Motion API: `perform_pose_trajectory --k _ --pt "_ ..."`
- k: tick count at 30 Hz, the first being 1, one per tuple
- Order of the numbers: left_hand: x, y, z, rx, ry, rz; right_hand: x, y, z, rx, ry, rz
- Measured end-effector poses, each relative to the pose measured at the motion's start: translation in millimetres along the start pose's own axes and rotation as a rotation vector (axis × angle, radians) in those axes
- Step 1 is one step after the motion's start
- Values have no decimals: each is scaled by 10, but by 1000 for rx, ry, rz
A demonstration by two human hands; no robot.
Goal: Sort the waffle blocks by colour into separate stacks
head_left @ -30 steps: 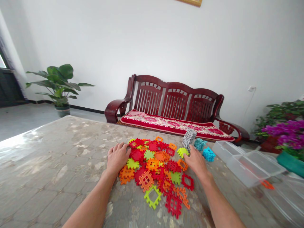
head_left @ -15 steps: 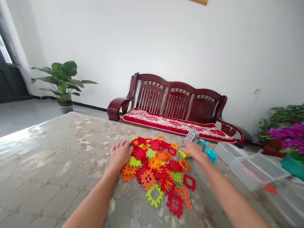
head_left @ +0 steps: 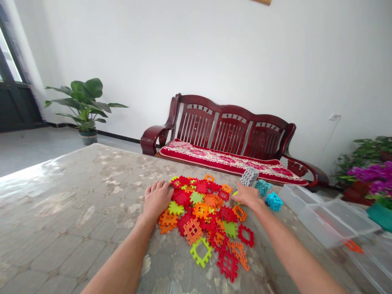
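A loose pile of red, orange and yellow-green interlocking plastic tiles (head_left: 201,210) lies on the table. My left hand (head_left: 157,199) rests palm down at the pile's left edge, fingers stretched out, and holds nothing. At the pile's right side, my right hand (head_left: 247,195) is closed on a yellow-green tile (head_left: 235,194), mostly hidden by the fingers. Just behind that hand stands a stack of grey tiles (head_left: 249,176). To its right are a teal stack (head_left: 263,187) and a blue stack (head_left: 274,201).
Clear plastic bins (head_left: 324,222) stand at the table's right, with an orange piece (head_left: 354,246) near them. A patterned cloth covers the table (head_left: 76,212). Beyond it are a wooden bench (head_left: 228,126), a potted plant (head_left: 87,106) and purple flowers (head_left: 372,177).
My right hand has shifted slightly, and its fingers now cover more of the yellow-green tile. My left hand stays at the pile's edge. The whole view has moved a little.
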State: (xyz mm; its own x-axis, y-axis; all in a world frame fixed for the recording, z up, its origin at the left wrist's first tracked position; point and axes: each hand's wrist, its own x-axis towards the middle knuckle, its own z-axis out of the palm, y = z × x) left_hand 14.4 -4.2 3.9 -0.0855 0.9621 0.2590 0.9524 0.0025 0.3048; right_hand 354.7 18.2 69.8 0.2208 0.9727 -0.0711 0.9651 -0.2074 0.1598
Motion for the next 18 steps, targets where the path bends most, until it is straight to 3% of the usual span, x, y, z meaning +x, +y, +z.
perform_pose_trajectory --k 6,12,14,18 --pt "11 -14 25 -1 12 2 -1 -1 54 6 29 6" --pt "6 -8 14 20 12 3 2 188 -136 87 2 -31" --pt "6 -13 20 15 14 2 8 311 -202 86 33 -105" --pt "18 -30 49 0 10 -6 0 489 -167 1 41 -439"
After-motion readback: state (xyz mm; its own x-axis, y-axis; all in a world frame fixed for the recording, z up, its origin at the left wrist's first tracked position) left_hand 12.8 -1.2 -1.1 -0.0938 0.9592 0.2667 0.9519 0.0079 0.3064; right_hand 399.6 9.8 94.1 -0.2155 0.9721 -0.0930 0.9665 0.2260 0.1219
